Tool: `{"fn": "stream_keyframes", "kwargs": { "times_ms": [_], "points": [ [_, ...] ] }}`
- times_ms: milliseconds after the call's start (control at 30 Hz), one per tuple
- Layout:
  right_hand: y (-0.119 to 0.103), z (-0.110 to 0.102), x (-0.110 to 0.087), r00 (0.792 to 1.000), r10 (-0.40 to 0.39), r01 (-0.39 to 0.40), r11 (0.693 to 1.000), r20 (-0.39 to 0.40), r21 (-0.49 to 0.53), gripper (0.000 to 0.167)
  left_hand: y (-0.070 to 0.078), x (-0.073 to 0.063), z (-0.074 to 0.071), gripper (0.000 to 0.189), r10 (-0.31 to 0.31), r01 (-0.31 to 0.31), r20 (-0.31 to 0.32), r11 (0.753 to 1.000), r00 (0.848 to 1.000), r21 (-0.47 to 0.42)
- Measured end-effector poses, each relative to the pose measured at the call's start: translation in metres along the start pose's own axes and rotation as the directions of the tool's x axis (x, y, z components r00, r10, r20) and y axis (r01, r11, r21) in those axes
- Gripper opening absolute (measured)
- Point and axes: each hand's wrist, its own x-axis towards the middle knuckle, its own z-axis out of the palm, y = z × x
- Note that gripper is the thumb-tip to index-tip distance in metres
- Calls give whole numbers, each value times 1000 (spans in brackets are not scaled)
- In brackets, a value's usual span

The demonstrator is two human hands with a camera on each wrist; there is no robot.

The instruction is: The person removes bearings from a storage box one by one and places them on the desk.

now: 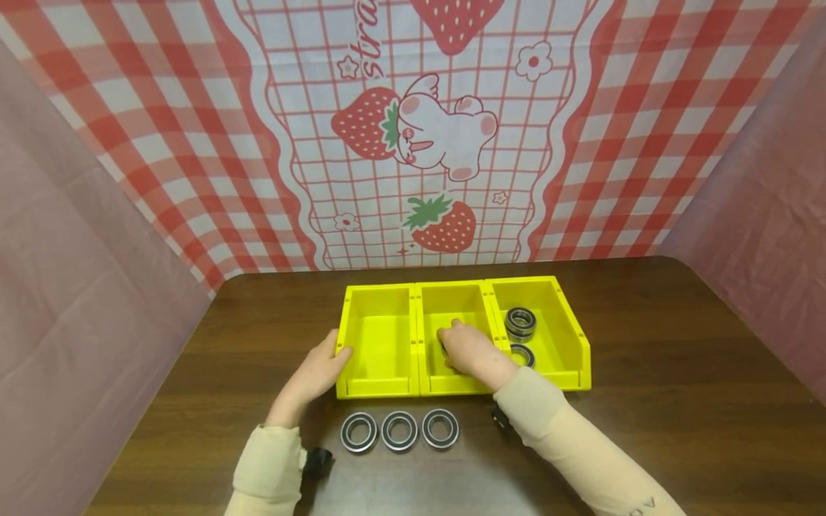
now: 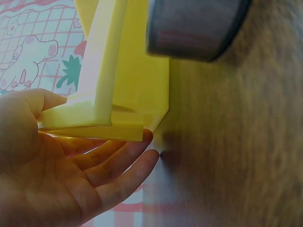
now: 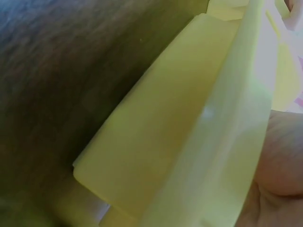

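Note:
A yellow three-compartment bin (image 1: 378,387) stands on the table. My left hand (image 1: 320,367) holds its left wall, thumb over the rim and fingers along the outside, as the left wrist view also shows. My right hand (image 1: 476,352) reaches down into the middle compartment, fingers bent around a dark-edged bearing (image 1: 444,347) that they mostly hide. In the right compartment lie a small stack of bearings (image 1: 520,321) and another bearing (image 1: 528,356) nearer the front, partly behind the divider. The right wrist view has the bin's front wall (image 3: 156,123) covering the fingertips.
Three bearings lie in a row before the bin: a left one (image 1: 349,446), a middle one (image 1: 387,443) and a right one (image 1: 429,441). Brown wood tabletop (image 1: 652,401) surrounds them. A strawberry-print cloth (image 1: 445,165) hangs behind, with pink cloth (image 1: 84,236) at the sides.

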Motion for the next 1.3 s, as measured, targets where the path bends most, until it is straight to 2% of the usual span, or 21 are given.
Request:
{"fn": "stream_keyframes", "kwargs": {
  "times_ms": [333,600,1033,1300],
  "points": [
    [1,1,-1,1000,-1,1,1000,-27,14,21,0,1,1,36,-11,11,1,1000,1000,-2],
    [3,3,-1,999,15,-13,999,-47,44,27,0,0,1,35,-8,8,-5,1000,1000,14],
    [0,5,-7,996,26,-22,999,-83,45,24,0,-2,3,35,-14,14,-8,1000,1000,19],
    [0,3,-10,998,25,-21,997,-64,69,27,0,1,2,36,-11,11,-1,1000,1000,11]
  ]
}}
